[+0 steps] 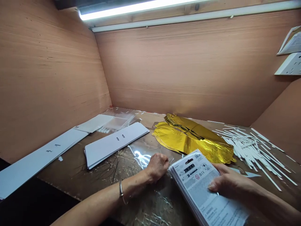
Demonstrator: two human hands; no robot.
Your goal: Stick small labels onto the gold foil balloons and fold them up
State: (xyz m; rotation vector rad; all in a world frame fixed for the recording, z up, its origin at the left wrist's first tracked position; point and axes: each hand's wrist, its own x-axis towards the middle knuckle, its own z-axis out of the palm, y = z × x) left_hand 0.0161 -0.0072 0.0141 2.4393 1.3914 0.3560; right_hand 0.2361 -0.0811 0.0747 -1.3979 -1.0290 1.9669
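Observation:
My right hand (224,181) grips a thick stack of flat printed packages (199,185), its thumb pressed on the top one. The top package has a hanger slot, small print and several symbols, and the stack is tilted towards me. Just left of the stack's upper corner, my left hand (158,168) is closed with curled fingers, low over the table. What its fingers hold, if anything, is hidden. Shiny clear plastic (141,157) lies beside and behind this hand. Beyond the stack lie gold foil balloons (188,135), flat and overlapping.
Many white sticks (251,147) lie scattered at the right. A stack of white cards (115,144) sits left of centre, with a longer white stack (47,153) at the left edge. Clear plastic bags (122,121) lie at the back left. Wooden panels (176,72) enclose the brown table (94,185).

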